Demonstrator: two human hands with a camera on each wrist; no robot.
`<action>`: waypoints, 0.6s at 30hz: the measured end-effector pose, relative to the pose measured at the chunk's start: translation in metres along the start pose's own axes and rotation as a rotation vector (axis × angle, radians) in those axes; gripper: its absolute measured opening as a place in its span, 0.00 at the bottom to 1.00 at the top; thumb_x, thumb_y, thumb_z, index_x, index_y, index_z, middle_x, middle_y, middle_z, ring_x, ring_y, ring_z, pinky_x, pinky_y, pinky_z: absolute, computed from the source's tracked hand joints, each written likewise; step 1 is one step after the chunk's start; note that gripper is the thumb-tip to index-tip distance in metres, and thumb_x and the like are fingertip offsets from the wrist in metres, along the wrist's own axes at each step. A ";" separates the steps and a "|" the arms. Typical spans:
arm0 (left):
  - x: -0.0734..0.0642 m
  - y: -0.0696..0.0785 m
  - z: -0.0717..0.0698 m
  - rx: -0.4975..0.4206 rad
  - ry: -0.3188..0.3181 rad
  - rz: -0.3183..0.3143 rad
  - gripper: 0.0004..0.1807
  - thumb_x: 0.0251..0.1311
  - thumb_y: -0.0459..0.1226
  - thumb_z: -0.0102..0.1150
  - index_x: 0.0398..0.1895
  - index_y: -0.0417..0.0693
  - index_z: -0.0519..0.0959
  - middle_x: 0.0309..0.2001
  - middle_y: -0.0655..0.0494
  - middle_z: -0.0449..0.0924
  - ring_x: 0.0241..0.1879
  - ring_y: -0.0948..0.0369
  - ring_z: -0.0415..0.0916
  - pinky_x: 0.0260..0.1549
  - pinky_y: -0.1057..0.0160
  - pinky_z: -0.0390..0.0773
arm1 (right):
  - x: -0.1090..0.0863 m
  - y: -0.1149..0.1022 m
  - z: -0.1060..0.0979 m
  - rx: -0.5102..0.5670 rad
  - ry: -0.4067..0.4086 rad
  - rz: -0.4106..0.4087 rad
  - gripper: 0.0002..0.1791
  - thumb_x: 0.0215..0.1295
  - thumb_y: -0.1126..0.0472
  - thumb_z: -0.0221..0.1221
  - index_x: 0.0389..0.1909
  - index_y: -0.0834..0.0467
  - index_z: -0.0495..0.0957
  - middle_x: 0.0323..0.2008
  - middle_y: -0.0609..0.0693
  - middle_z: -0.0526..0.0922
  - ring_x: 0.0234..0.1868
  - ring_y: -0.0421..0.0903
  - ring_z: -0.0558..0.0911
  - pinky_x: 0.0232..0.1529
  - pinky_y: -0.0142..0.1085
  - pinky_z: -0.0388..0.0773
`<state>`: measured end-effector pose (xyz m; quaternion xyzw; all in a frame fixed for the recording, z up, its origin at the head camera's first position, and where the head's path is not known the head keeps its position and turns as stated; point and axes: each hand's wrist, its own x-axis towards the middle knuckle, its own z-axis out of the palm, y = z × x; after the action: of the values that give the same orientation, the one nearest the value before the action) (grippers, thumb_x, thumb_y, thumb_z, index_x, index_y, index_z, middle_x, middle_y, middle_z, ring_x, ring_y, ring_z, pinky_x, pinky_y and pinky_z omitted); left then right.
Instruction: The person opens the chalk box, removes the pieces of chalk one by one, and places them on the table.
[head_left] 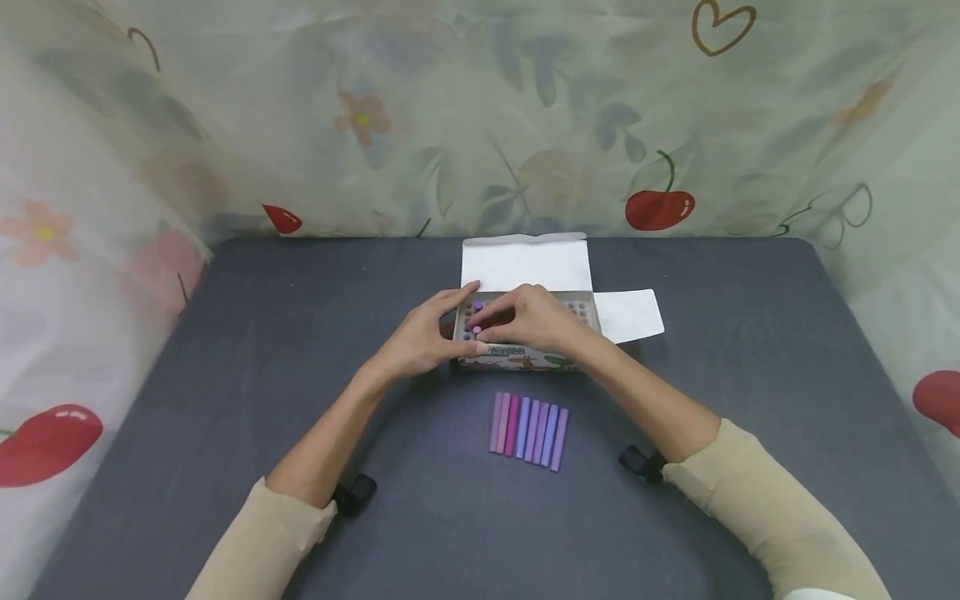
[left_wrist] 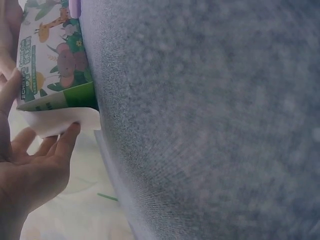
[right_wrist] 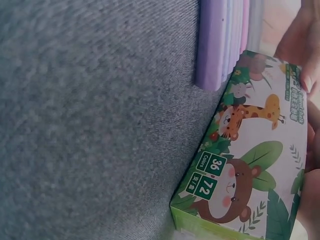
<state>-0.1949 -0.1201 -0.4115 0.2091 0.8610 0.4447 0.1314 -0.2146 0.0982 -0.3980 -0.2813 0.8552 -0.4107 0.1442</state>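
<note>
A printed cardboard chalk box stands with its lid raised, chalk ends showing in the holes of its inner tray. My left hand grips the box's left end, thumb at the front corner and fingers toward the back; in the left wrist view its fingers touch a white side flap. Over the tray's left part, my right hand pinches a light purple chalk stick between thumb and fingers. Another purple chalk pokes up behind it. In front of the box lies a row of pink, purple and blue chalk sticks.
The open lid leans back behind the box, and a white flap sticks out on its right. Everything rests on a dark grey table, with a patterned curtain along its back and sides.
</note>
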 end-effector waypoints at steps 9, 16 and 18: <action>0.002 0.000 0.000 -0.012 -0.005 0.002 0.49 0.58 0.45 0.72 0.79 0.62 0.55 0.72 0.51 0.60 0.66 0.53 0.65 0.59 0.50 0.74 | -0.002 -0.001 0.002 -0.077 0.044 -0.014 0.10 0.63 0.55 0.68 0.45 0.50 0.89 0.37 0.42 0.89 0.17 0.38 0.65 0.20 0.32 0.64; 0.001 0.000 0.000 -0.003 0.002 0.002 0.48 0.58 0.45 0.72 0.79 0.64 0.55 0.72 0.52 0.60 0.67 0.53 0.63 0.59 0.49 0.73 | -0.003 0.000 0.006 -0.099 0.090 -0.064 0.11 0.65 0.55 0.67 0.47 0.51 0.89 0.38 0.42 0.89 0.21 0.35 0.75 0.23 0.31 0.70; 0.001 -0.001 0.000 -0.007 0.000 0.002 0.48 0.58 0.45 0.71 0.79 0.64 0.55 0.72 0.52 0.60 0.67 0.54 0.64 0.58 0.50 0.74 | -0.004 0.000 0.006 -0.127 0.101 -0.100 0.11 0.66 0.56 0.66 0.47 0.53 0.89 0.38 0.43 0.89 0.24 0.35 0.77 0.27 0.32 0.73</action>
<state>-0.1955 -0.1200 -0.4125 0.2093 0.8592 0.4479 0.1317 -0.2084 0.0963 -0.4015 -0.3111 0.8705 -0.3762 0.0620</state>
